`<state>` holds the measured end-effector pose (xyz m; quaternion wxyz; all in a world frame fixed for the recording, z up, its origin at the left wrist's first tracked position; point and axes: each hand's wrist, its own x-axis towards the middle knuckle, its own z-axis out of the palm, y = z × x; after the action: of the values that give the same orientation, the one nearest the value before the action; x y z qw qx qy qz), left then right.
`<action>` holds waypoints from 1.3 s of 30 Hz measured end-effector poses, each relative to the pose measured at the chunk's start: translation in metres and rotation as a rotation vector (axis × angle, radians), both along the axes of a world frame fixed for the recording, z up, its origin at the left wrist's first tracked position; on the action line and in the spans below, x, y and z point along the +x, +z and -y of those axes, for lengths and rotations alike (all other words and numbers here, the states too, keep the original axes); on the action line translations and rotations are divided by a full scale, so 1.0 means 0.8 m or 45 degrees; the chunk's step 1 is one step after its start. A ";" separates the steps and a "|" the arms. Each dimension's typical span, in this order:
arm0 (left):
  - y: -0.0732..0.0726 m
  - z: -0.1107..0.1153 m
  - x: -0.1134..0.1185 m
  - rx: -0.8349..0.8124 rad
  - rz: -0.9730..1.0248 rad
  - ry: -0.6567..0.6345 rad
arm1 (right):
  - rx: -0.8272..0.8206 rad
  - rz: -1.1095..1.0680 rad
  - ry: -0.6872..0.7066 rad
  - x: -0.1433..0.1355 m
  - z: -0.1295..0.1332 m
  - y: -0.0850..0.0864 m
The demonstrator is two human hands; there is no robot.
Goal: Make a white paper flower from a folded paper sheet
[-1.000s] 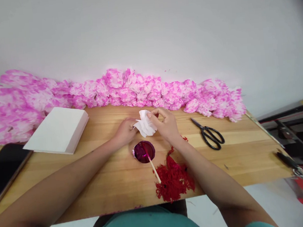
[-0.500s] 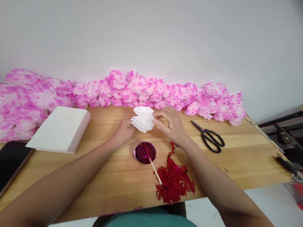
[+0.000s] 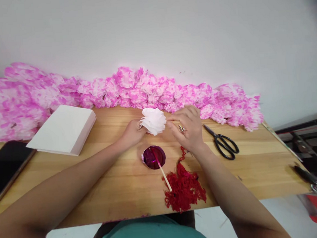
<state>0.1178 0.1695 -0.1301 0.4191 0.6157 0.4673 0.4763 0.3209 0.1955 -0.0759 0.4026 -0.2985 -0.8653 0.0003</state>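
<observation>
My left hand is closed round the base of a white paper flower, whose layered petals fan out above the tabletop. At the flower's right edge, the thumb and forefinger of my right hand come together on a petal, with the other fingers curled above. Just below the hands stands a small round dish of dark magenta liquid. A thin wooden stick leans out of it, its dipped end stained pink. The stick's lower end rests over a tangle of red yarn.
Black-handled scissors lie right of my right hand. A stack of white paper and a dark phone are on the left. Pink-and-white paper flowers line the wall. Another black-handled tool sits by the right edge.
My right hand has shifted slightly right, and its fingers have drawn closer together at the flower's edge. The white flower has turned a little in my left hand. The view has shifted slightly.
</observation>
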 end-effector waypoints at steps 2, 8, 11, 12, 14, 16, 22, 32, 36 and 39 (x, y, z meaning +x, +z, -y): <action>0.002 0.000 0.000 -0.016 -0.005 0.003 | -0.010 0.059 0.062 -0.001 0.000 -0.003; -0.002 0.002 0.002 -0.091 -0.151 0.044 | -0.040 0.141 0.096 -0.011 -0.002 -0.020; -0.001 0.004 0.003 -0.114 -0.204 0.023 | -0.099 0.075 0.106 -0.016 0.000 -0.026; -0.001 0.004 0.004 -0.122 -0.200 0.004 | -0.136 0.024 0.109 -0.018 0.000 -0.028; 0.001 0.005 0.004 -0.137 -0.168 -0.030 | -0.251 -0.090 0.097 -0.020 0.000 -0.031; 0.001 0.005 0.004 -0.137 -0.148 -0.036 | -0.414 -0.199 0.062 -0.021 -0.001 -0.033; -0.002 0.004 0.003 -0.135 -0.098 -0.030 | -0.631 -0.470 -0.039 -0.014 -0.008 -0.028; 0.004 0.005 0.004 -0.150 0.033 0.037 | 0.060 -0.203 0.114 -0.013 0.002 -0.012; 0.002 0.005 0.005 -0.136 0.000 0.036 | 0.110 -0.022 0.111 -0.019 0.004 -0.014; 0.000 0.006 0.005 -0.138 -0.092 0.054 | 0.133 0.048 0.125 -0.026 0.008 -0.015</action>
<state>0.1221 0.1649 -0.1303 0.4245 0.5989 0.5200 0.4366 0.3002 0.1892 -0.0880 0.4006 -0.2342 -0.8853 -0.0305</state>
